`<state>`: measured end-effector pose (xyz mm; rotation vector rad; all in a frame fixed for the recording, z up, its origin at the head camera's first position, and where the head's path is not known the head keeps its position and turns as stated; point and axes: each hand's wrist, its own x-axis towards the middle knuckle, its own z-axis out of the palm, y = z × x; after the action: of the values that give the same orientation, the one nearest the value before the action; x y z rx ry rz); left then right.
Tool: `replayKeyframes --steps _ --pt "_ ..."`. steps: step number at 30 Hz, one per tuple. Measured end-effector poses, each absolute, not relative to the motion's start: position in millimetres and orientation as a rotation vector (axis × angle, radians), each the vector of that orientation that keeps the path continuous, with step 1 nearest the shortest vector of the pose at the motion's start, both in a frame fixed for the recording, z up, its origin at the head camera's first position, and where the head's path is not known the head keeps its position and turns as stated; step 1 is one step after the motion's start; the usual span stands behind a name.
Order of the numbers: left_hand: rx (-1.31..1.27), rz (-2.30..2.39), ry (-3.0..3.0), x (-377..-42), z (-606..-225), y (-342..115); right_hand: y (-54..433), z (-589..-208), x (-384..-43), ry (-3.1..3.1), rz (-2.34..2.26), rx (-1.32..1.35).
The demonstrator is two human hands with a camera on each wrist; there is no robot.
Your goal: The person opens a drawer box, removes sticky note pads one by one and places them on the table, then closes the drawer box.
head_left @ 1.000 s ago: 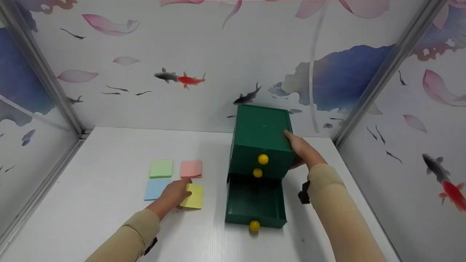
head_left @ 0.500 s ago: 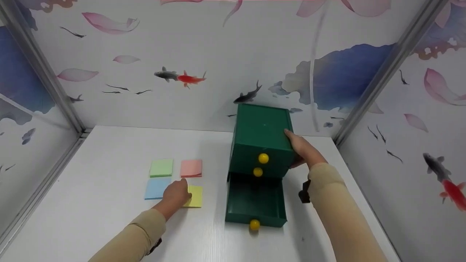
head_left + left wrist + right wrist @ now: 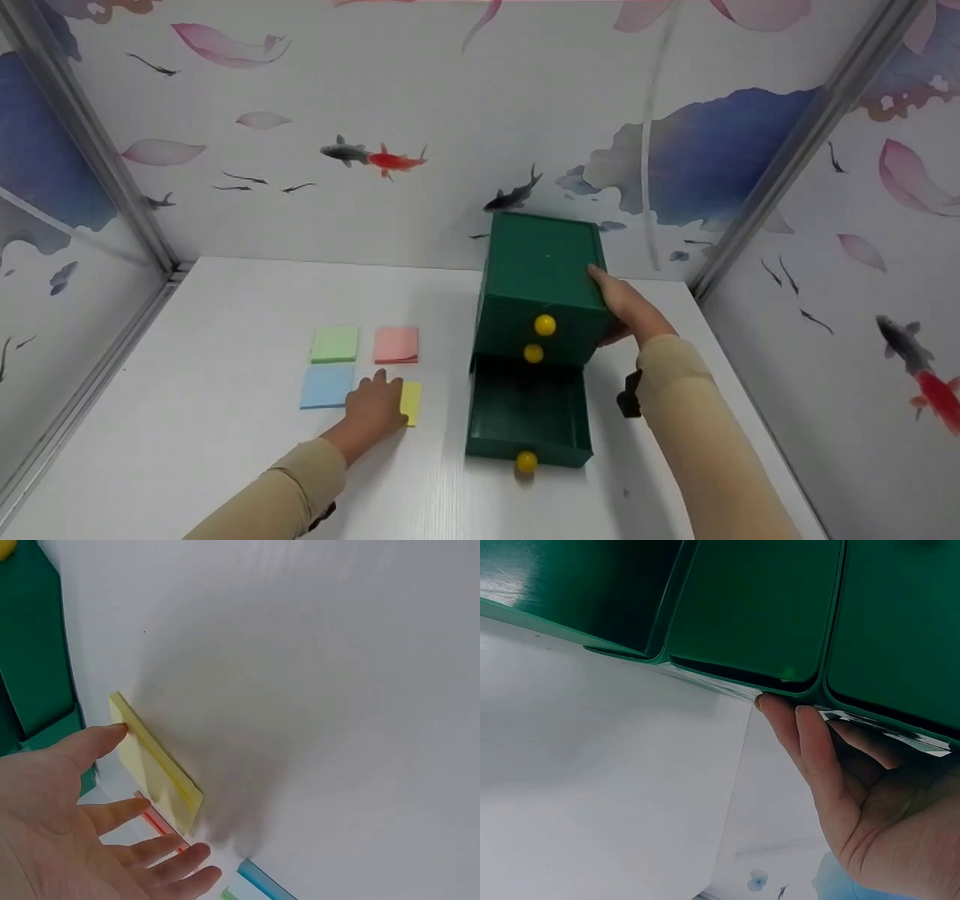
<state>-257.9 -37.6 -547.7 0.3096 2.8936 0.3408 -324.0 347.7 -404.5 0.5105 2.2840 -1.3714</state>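
Observation:
My left hand [image 3: 373, 409] is spread over the yellow sticky-note pad [image 3: 410, 403], covering much of it in the head view. In the left wrist view its thumb reaches the edge of the yellow pad [image 3: 154, 765], while the other fingers stay apart. A red pad [image 3: 396, 344], a green pad [image 3: 334, 343] and a blue pad [image 3: 327, 385] lie beside it. My right hand [image 3: 630, 306] rests against the right side of a green drawer box [image 3: 547, 259], thumb along the top edge. Fairly straight fingertips [image 3: 810, 724] touch the side in the right wrist view.
The bottom drawer [image 3: 529, 412] of the box is pulled out, and its inside looks bare. Its yellow knob [image 3: 526, 462] faces me. The white table [image 3: 247, 330] ends at printed walls [image 3: 442, 90] behind and at the sides.
My left hand has let go of the yellow pad's lifted edge, shifted slightly right and spread its fingers over it; the pad now lies flat. The right hand stays on the box.

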Motion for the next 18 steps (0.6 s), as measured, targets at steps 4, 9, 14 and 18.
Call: replayKeyframes --steps 4,9,14,18 --pt "0.367 0.339 2.908 -251.5 -548.1 -34.4 347.4 -405.1 -324.1 2.281 -1.37 0.509" --pt "0.361 0.337 2.912 -247.2 -550.6 -31.5 347.6 -405.4 -324.6 2.277 -1.369 0.519" --pt "0.351 0.274 2.953 -249.2 -552.9 -30.3 347.7 -405.3 -325.5 2.27 -1.38 0.527" --pt "0.35 0.235 2.988 -253.2 -553.8 -30.6 347.3 -405.6 -325.7 2.269 -1.381 0.53"
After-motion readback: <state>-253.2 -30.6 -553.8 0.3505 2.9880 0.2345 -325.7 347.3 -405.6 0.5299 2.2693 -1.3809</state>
